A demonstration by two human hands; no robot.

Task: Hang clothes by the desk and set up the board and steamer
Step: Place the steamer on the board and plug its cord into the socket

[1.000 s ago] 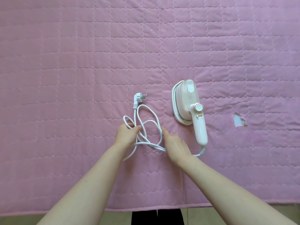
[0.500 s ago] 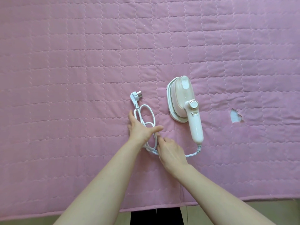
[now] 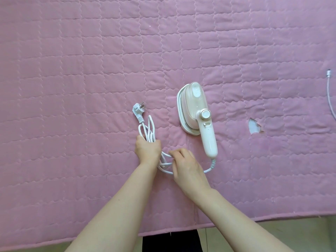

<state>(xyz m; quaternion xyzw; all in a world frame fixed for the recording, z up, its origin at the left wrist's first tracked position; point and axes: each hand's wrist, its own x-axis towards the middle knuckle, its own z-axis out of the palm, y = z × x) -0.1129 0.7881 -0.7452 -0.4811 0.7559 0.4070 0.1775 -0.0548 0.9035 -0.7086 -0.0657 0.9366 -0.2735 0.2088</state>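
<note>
Left fingers (image 3: 154, 142) curled round gathered cord (image 3: 148, 131) loops — plug (image 3: 137, 111) lying just beyond. Right fingers (image 3: 177, 152) pinching cord nearer the steamer (image 3: 195, 110). Steamer flat on pink quilt (image 3: 72, 70), just right of both hands, handle toward the near edge.

Cord (image 3: 147, 130) loops hidden under hands; second cable (image 3: 330, 91) (right edge) cut off.

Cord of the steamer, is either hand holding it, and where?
Left hand grips the cord's gathered loops; right hand pinches a strand nearer the steamer.
</note>
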